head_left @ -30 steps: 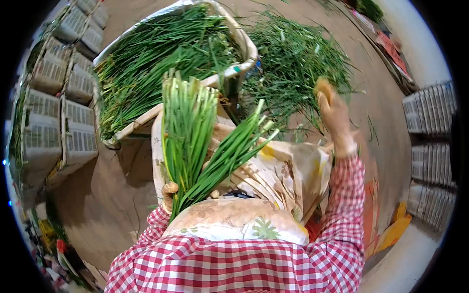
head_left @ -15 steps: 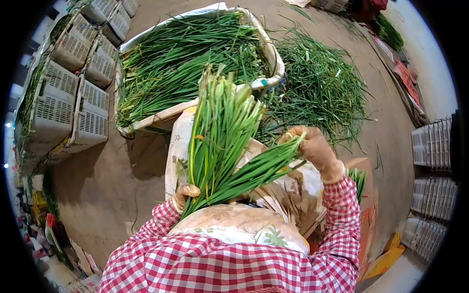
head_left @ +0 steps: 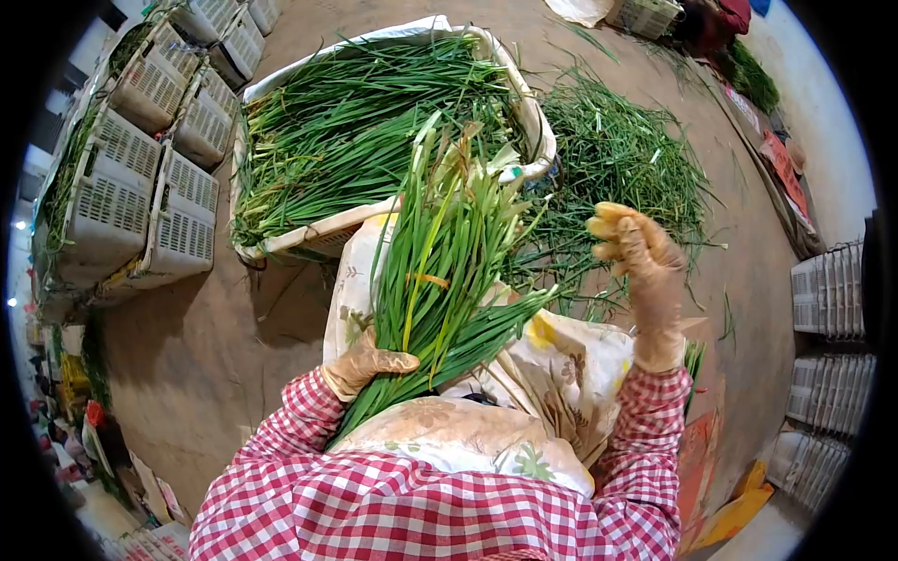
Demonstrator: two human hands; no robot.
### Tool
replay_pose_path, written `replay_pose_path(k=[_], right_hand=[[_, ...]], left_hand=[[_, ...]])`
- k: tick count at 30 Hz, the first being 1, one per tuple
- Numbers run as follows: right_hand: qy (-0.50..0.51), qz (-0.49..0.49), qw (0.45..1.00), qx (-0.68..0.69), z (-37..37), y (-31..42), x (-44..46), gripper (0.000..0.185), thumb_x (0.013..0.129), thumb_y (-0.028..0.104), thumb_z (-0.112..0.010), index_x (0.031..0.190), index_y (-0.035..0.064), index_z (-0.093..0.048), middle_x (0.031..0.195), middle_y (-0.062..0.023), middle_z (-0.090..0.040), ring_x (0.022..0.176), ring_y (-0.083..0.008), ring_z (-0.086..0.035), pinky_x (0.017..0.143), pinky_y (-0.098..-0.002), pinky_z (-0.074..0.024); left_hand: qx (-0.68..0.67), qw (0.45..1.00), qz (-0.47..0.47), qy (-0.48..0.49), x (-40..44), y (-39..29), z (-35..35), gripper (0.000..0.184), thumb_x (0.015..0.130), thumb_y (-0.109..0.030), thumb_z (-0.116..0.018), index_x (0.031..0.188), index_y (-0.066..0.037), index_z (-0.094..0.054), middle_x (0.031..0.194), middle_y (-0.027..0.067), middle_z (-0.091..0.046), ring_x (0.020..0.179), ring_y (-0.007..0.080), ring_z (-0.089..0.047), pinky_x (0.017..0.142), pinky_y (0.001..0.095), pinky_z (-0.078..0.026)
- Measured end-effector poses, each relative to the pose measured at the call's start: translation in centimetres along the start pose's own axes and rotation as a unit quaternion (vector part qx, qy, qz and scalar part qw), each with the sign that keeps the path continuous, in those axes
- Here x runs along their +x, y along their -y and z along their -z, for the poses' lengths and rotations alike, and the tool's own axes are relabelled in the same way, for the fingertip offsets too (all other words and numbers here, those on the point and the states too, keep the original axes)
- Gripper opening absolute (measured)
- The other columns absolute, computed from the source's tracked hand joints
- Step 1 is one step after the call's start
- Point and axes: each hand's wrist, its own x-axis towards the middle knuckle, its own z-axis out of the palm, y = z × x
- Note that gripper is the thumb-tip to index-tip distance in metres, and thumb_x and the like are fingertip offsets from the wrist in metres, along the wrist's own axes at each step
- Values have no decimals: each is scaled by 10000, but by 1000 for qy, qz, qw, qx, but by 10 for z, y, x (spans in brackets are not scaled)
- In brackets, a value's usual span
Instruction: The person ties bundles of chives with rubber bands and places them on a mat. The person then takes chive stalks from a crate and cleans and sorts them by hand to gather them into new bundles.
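In a tan-stained glove, my left hand (head_left: 368, 365) grips the lower part of a bunch of garlic chives (head_left: 449, 252) lying over my lap. The pale stem ends point away from me, toward the basket. An orange strip (head_left: 428, 280) lies across the bunch, and some leaves splay out to the right. My right hand (head_left: 641, 248), also gloved, is raised to the right of the chives and apart from them. Its fingers are loosely bent, with nothing visible in them. A stained, patterned apron (head_left: 571, 369) covers my lap beneath the bunch.
Ahead stands a lined basket (head_left: 538, 140) heaped with chives. Right of it, a pile of loose green leaves (head_left: 627, 168) covers the floor. White plastic crates (head_left: 182, 215) are stacked at left, with more crates (head_left: 828, 290) at right. Another person (head_left: 716, 23) is at the far right.
My right hand has let go of the splayed leaves and risen away from them. My left hand has shifted up and right along the bunch, its thumb now across the leaves.
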Motion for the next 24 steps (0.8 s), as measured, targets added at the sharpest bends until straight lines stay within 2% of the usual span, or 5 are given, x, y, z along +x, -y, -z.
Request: replay_pose_path(k=[5, 9, 15, 19, 24], right_hand=[[7, -49, 998, 49, -32, -2, -19, 309, 923, 278, -552, 1069, 15, -623, 840, -95, -688, 604, -84, -612, 516, -208, -496], [182, -8, 967, -179, -72, -21, -39, 1112, 696, 546, -725, 1443, 9, -101, 905, -199, -659, 764, -256, -670, 703, -322, -546], [166, -59, 975, -134, -75, -17, -41, 855, 809, 202, -682, 1451, 30, -145, 683, -99, -591, 620, -146, -588, 563, -272, -476], [124, 71, 967, -210, -46, -23, -20, 658, 832, 88, -634, 1414, 97, -327, 732, -56, -570, 626, -116, -545, 574, -254, -468], [140, 312, 871, -352, -10, -28, 25, 260, 796, -25, -520, 1016, 74, -618, 748, -124, -552, 701, -308, -574, 615, -388, -472]], left_hand=[[-4, 1000, 22, -20, -4, -26, -15, 754, 716, -175, -796, 1335, -24, -393, 1255, 74, -523, 1115, 181, -508, 967, 319, -407], [36, 999, 2, -30, -6, -15, -19, 746, 710, -195, -802, 1317, -13, -409, 1239, 90, -531, 1114, 181, -509, 963, 321, -410], [-71, 996, 31, -48, -9, -13, -18, 660, 715, -231, -793, 1262, -29, -483, 1108, 44, -597, 964, 152, -577, 872, 290, -470], [-155, 982, 90, -63, -12, 4, -7, 581, 786, -273, -727, 1257, -29, -491, 1106, 21, -583, 942, 135, -557, 859, 278, -459], [-23, 996, -8, -86, -3, 10, -18, 622, 799, -267, -715, 1299, -20, -440, 1169, 38, -544, 1031, 142, -510, 908, 301, -408]])
